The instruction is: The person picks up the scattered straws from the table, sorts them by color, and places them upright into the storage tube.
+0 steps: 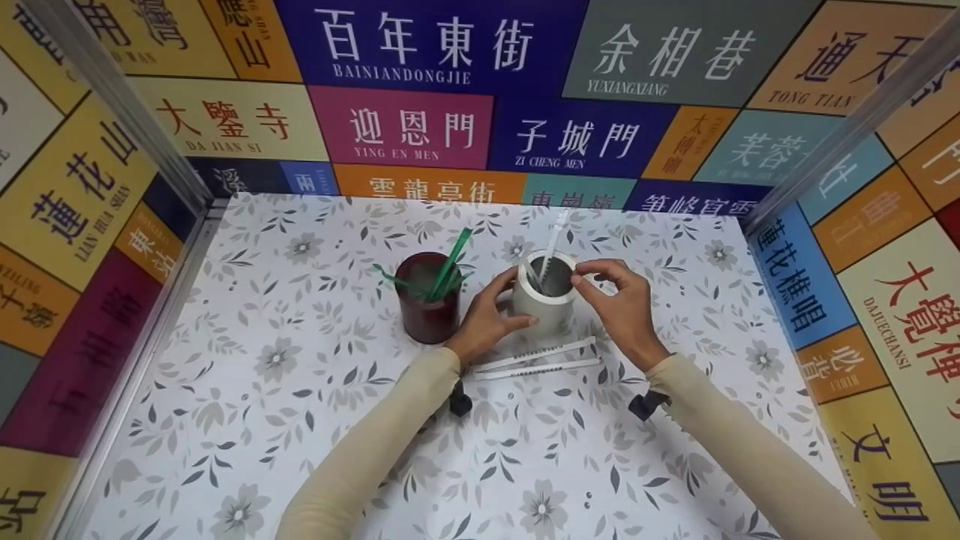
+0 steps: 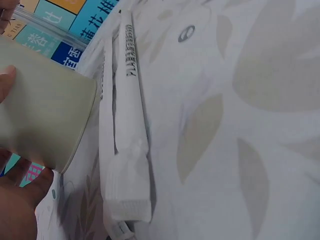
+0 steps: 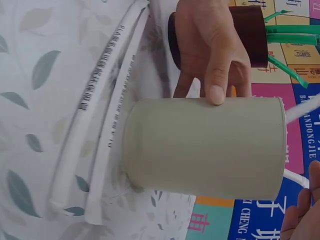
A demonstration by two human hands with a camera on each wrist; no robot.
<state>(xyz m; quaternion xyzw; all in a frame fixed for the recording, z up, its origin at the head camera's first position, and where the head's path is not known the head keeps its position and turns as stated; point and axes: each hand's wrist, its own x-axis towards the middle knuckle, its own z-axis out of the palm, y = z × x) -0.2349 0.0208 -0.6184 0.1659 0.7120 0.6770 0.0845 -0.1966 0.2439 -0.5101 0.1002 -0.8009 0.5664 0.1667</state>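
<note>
My left hand [image 1: 491,319] holds a pale grey-green cup [image 1: 544,315] by its left side. Its thumb lies along the front wall, and the other fingers go behind, as the right wrist view shows. White paper-wrapped straws [image 1: 553,244] stand in this cup, leaning against the rim. At the rim's right side, my right hand [image 1: 622,304] has its fingertips on or just beside the edge; no straw is plainly between them. Two more wrapped straws [image 1: 540,367] with black lettering lie on the table in front of the cup, also close up in the left wrist view [image 2: 131,100].
Left of the pale cup stands a dark red cup [image 1: 429,315] with several green straws [image 1: 454,259] sticking out. A white cloth with a leaf pattern covers the table [image 1: 300,420]. Panels with coloured street-name blocks [image 1: 420,127] close it in at the back and both sides.
</note>
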